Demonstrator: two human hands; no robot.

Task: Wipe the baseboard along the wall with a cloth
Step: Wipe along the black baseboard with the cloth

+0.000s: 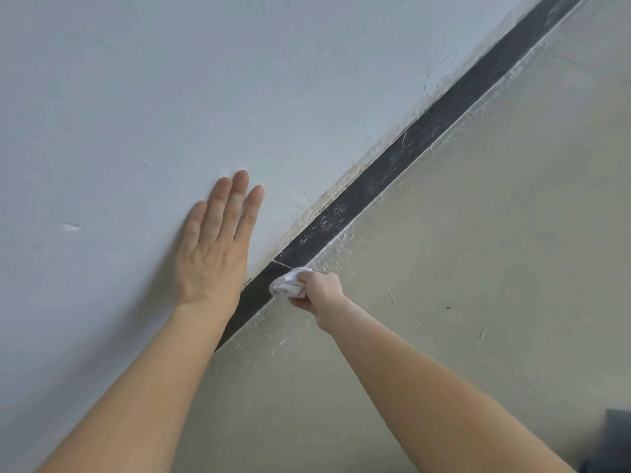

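Observation:
A dark grey baseboard (420, 131) runs diagonally from lower left to upper right, where the pale wall (136, 97) meets the beige floor (478, 268). White dust smears streak it ahead of the cloth. My right hand (319, 291) is shut on a bunched white cloth (288, 285), which presses against the baseboard beside a joint in the strip. My left hand (213, 247) lies flat on the wall above the baseboard, fingers extended and close together, holding nothing. My left forearm hides the strip's lower end.
White crumbs and flakes lie along the floor edge (341, 244) by the baseboard. Crumbling plaster lines the strip's top edge (345, 179). A dark object (614, 442) shows at the bottom right corner.

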